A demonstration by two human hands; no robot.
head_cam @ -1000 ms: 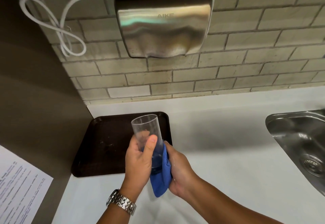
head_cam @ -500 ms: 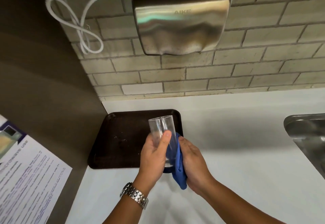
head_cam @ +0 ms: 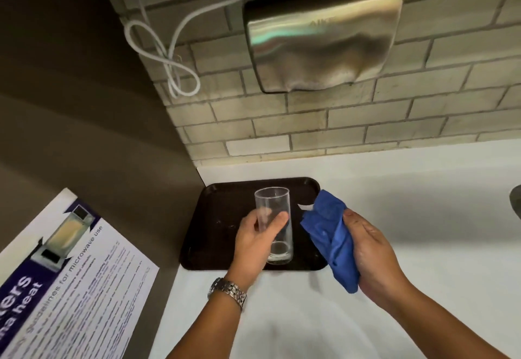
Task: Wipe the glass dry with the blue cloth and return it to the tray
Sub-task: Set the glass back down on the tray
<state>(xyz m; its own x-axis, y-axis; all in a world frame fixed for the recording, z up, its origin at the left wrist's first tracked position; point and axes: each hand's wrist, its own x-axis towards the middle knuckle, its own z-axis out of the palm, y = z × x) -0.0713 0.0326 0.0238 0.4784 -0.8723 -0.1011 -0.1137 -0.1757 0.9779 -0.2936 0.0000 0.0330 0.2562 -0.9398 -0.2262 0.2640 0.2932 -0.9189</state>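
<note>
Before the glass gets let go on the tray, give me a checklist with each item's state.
1. Left hand grips the glass: ok.
2. Glass upright, mouth up: ok.
3. Cloth clear of the glass, bunched in the right hand: ok.
4. Glass over the tray: ok.
5. Base resting on the tray: cannot tell.
6. Glass fully dry: cannot tell.

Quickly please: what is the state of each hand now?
Left hand: closed around the glass.
Right hand: closed on the cloth.
</note>
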